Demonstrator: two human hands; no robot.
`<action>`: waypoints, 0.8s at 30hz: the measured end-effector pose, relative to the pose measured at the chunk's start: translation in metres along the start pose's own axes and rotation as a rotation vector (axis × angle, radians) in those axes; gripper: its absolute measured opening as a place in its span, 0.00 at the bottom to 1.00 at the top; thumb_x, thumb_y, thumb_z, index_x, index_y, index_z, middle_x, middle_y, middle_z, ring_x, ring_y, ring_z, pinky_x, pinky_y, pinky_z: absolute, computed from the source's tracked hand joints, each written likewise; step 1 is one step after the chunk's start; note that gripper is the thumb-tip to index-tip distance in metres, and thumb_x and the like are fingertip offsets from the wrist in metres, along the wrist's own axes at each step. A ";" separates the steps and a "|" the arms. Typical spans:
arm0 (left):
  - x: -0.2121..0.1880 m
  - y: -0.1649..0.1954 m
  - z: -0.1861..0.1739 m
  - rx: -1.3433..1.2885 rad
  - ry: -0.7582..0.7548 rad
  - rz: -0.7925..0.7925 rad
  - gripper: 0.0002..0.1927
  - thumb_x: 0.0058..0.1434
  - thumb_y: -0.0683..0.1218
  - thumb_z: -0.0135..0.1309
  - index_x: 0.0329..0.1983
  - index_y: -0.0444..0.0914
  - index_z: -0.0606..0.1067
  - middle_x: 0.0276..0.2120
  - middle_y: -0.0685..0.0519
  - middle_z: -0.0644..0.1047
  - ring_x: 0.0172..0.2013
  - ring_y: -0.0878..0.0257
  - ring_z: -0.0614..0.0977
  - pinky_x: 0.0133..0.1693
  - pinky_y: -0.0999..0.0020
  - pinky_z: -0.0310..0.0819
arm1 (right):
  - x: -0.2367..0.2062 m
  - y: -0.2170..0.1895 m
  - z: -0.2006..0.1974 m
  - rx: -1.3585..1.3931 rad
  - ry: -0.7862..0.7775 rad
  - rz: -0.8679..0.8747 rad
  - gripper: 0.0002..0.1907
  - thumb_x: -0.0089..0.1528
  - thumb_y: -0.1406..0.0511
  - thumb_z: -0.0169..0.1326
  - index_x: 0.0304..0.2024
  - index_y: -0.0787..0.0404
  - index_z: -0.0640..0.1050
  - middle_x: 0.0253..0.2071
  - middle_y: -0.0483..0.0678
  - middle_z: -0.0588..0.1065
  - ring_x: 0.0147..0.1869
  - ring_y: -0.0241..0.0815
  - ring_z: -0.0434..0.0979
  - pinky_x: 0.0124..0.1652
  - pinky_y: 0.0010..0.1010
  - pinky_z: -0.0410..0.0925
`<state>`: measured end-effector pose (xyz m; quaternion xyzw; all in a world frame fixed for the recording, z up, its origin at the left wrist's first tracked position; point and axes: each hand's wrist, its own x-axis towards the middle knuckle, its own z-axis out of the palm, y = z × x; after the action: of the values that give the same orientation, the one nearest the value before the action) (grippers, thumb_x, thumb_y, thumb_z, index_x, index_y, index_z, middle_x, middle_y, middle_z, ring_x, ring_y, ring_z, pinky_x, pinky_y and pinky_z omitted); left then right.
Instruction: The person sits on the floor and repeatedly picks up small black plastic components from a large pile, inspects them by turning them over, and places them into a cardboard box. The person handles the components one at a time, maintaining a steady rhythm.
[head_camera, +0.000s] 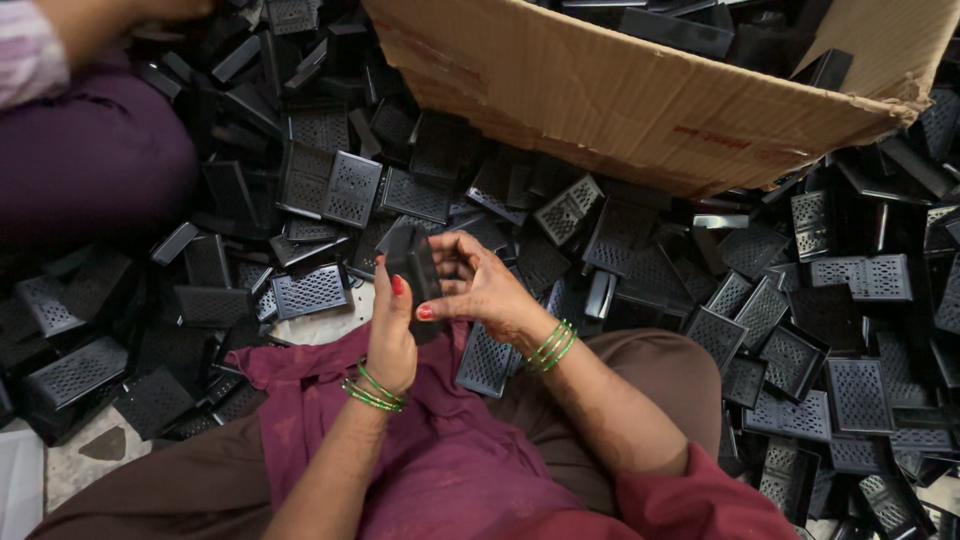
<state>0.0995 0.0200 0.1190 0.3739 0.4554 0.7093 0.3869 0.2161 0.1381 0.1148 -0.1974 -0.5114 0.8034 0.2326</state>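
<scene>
Holding steady over the lap, the left hand (388, 335) grips a black perforated plastic piece (415, 272) upright, long axis near vertical. The right hand (478, 288) comes in from the right side, fingers curled and pinching its upper edge. Both hands are touching it. Beyond them, a tilted cardboard box (620, 95) holds more black pieces, with a heap (330, 185) across the floor.

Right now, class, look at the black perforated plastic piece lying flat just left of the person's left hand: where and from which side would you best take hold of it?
Probably by its two long edges, coming from above. The black perforated piece lies flat, grille face up, on top of the pile, so its raised rim gives fingers something to pinch. Its lower edge beside the bare floor looks freest; other pieces crowd the upper side. The left hand is nearest.
</scene>
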 end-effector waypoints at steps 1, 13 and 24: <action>0.001 -0.001 -0.001 0.036 -0.004 0.010 0.36 0.76 0.62 0.36 0.75 0.32 0.54 0.64 0.46 0.67 0.63 0.59 0.71 0.64 0.66 0.63 | -0.001 0.001 0.000 0.016 0.000 0.000 0.44 0.46 0.75 0.73 0.63 0.62 0.69 0.56 0.44 0.69 0.59 0.37 0.71 0.57 0.34 0.72; 0.000 0.003 -0.008 0.423 0.002 0.178 0.35 0.76 0.60 0.40 0.72 0.29 0.55 0.64 0.44 0.64 0.64 0.57 0.68 0.67 0.63 0.59 | -0.013 -0.012 0.014 -0.097 -0.073 -0.162 0.45 0.51 0.75 0.70 0.69 0.62 0.65 0.62 0.46 0.68 0.68 0.38 0.68 0.67 0.39 0.67; -0.003 -0.003 -0.011 0.427 0.000 0.194 0.36 0.75 0.59 0.42 0.73 0.29 0.53 0.67 0.43 0.61 0.68 0.55 0.64 0.70 0.61 0.55 | -0.016 -0.016 0.015 -0.127 -0.139 -0.198 0.45 0.54 0.75 0.69 0.71 0.62 0.64 0.65 0.45 0.64 0.73 0.40 0.66 0.69 0.38 0.67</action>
<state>0.0921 0.0146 0.1121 0.4893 0.5571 0.6307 0.2291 0.2234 0.1239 0.1363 -0.1042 -0.5930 0.7543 0.2616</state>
